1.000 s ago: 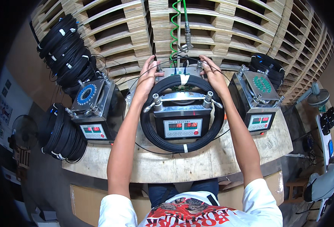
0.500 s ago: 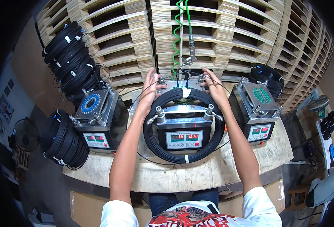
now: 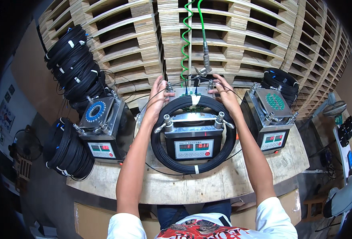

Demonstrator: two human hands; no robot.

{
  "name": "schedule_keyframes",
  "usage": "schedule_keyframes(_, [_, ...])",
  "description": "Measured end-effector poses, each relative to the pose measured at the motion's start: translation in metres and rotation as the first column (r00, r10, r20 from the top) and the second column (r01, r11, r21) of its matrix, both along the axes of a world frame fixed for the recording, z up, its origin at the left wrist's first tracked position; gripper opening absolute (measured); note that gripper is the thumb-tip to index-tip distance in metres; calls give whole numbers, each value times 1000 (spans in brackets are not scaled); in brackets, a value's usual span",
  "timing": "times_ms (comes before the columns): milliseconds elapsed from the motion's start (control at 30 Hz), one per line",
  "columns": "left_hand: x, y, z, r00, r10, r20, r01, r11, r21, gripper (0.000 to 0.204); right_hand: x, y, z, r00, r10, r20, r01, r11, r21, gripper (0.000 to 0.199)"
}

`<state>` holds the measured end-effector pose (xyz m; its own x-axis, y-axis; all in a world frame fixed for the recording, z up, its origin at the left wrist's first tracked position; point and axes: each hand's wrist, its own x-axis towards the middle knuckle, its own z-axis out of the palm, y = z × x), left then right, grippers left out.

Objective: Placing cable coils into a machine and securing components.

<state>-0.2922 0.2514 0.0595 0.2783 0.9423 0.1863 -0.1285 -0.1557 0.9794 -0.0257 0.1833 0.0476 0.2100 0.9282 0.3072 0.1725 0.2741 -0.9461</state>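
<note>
The middle polishing machine (image 3: 194, 149) stands before me, with a metal top plate, corner posts and a lit digital display. A large coil of black cable (image 3: 157, 147) hangs around its front, tied with white tape; its thin ends run to green fittings on the plate. At the plate's far left corner post (image 3: 169, 87), my left hand (image 3: 158, 97) has its fingers stretched apart. My right hand (image 3: 226, 97) is beside the far right post (image 3: 211, 84), fingers likewise spread. Neither hand shows anything in its grasp; slight finger contact with the posts cannot be made out.
A similar machine with a blue ring (image 3: 95, 111) stands left, another with green fittings (image 3: 275, 101) right. Stacked black cable coils (image 3: 74, 65) rise far left; more coils (image 3: 280, 83) sit behind the right machine. An air gun (image 3: 205, 59) hangs on a green hose before wooden pallets (image 3: 124, 38).
The hanging air gun has shifted slightly right and down. The display figures have changed. Both hands stay in nearly the same place beside the far posts.
</note>
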Motion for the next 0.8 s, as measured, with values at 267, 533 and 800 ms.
schedule_keyframes(267, [0,-4,3,996,-13,-88,10,999,-31,52,-1,-4,4,1000,-16,27,17,999,-34,38])
schedule_keyframes(533, [-1,-3,0,998,-9,-58,7,999,-34,52,1,-1,2,998,-1,68,3,1000,-31,38])
schedule_keyframes(800, [-1,-3,-2,997,57,-52,-58,998,-22,51,-1,-3,3,1000,1,14,-1,1000,0,38])
